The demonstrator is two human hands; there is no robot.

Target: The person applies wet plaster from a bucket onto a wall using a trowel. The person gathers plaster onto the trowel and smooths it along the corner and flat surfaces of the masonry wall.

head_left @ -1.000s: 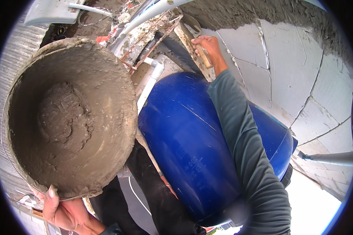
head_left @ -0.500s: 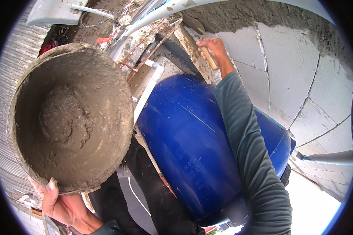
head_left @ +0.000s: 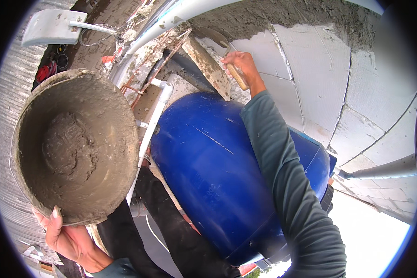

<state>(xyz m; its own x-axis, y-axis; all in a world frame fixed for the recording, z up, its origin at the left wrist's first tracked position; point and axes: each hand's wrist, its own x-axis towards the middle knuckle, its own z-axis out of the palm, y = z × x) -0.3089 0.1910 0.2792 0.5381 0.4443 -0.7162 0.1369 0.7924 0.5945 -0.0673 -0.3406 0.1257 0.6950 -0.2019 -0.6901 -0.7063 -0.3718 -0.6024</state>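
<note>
Our left hand [head_left: 72, 238] grips the mortar-caked bucket [head_left: 111, 120] at the near edge of its rim, thumb hooked over the lip. We have the bucket tilted with its mouth facing us, and a lump of wet grey mortar [head_left: 67, 143] sits on its bottom. Our right hand [head_left: 242, 65] is closed around the wooden handle of a trowel [head_left: 237, 78], the sleeved arm [head_left: 287, 171] stretched out above a big blue barrel [head_left: 208, 162]. The trowel's blade lies beyond our knuckles, near the far end of a spattered board [head_left: 208, 65]; we cannot tell whether it touches the wall. That pale block wall [head_left: 319, 69] carries a rough grey coat [head_left: 282, 16] along its far edge. A white pipe [head_left: 155, 118] runs between our bucket and the barrel, and corrugated sheeting [head_left: 16, 102] shows past the bucket's left edge.
</note>
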